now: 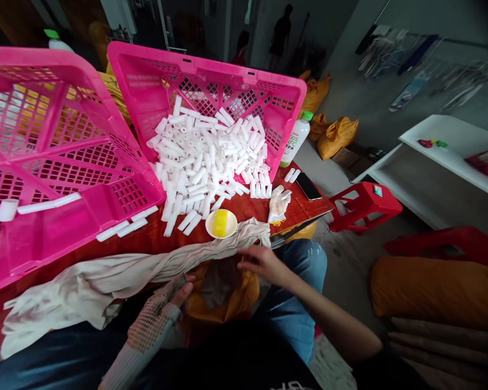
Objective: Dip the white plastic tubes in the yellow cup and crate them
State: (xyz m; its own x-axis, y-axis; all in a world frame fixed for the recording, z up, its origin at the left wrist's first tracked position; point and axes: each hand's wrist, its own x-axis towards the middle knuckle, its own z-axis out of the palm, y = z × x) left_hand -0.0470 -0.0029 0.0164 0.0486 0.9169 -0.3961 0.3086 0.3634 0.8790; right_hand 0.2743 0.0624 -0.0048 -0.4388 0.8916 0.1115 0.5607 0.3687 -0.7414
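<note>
My left hand (158,311) wears a whitish mesh glove with the thumb tip bare. It hovers over my lap, its thumb a little apart from the partly hidden fingers, with nothing visible between them. Bare and open, my right hand (264,264) has its fingers stretched leftward beneath the cloth's right end. A beige cloth (142,268) lies bunched along the near table edge. Between my knees, below both hands, an orange bag (223,311) gapes open. Just past the cloth sits a small whitish bowl (209,230) with a yellow block (220,223) in it.
White short tubes (211,151) spill from a tipped pink basket (171,62) onto the red table (305,208). Another pink basket (44,233) stands left. A glove (280,203), phone (308,186) and bottle (296,141) are at the right. A red stool (364,203) stands beyond.
</note>
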